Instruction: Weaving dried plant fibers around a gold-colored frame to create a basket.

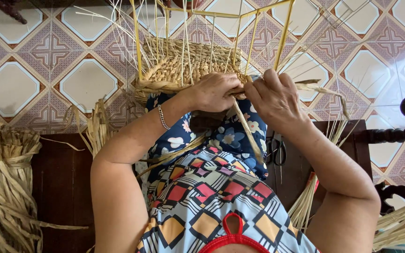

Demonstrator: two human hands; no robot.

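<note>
Tiled floor [33, 61], one woven basket [183, 70], two hands gripping one straw strand [249, 129]

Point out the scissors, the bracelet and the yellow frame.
scissors [276, 151]: head view, on the dark handles.
bracelet [163, 117]: head view, on the chain across the left wrist.
yellow frame [283, 35]: head view, on the right upright rod.

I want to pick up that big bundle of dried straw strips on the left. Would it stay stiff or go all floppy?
Probably floppy: the straw bundle has flat, thin strips that already bend and droop over its tie. It likely feels light for its size, being dry, loosely packed leaf. Loose strands stick out, so some may slip free when lifted.
</note>
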